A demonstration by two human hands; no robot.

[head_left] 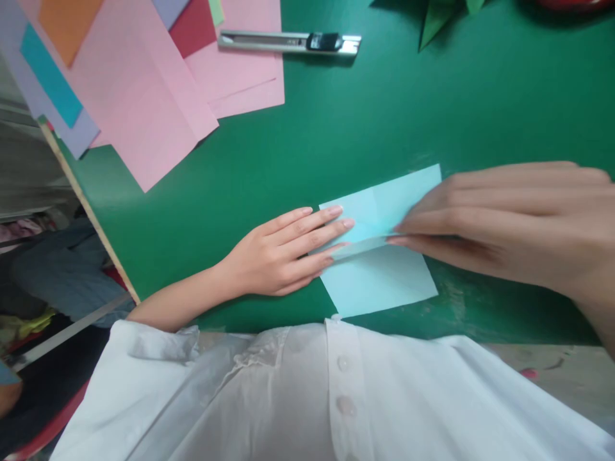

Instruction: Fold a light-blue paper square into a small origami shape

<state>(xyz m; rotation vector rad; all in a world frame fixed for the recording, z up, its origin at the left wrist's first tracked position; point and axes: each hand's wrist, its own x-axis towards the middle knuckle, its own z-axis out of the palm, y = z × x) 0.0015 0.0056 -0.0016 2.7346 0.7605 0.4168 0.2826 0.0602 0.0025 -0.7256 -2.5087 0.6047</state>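
Note:
A light blue sheet of paper (384,285) lies on the green table near its front edge, with a raised fold running across its middle. My left hand (281,253) rests flat, fingers stretched, their tips on the left part of the sheet. At the right end of the fold, my right hand (509,221) is closed, thumb and fingers pinching the raised paper. It is slightly blurred, and its fingers hide the sheet's right part.
A silver utility knife (288,43) with a black slider lies at the back, its left end over pink paper sheets (139,109). Orange (70,25) and teal paper (50,77) lie at the left corner. Green folded paper (437,22) and a red object (574,4) stand at the far edge.

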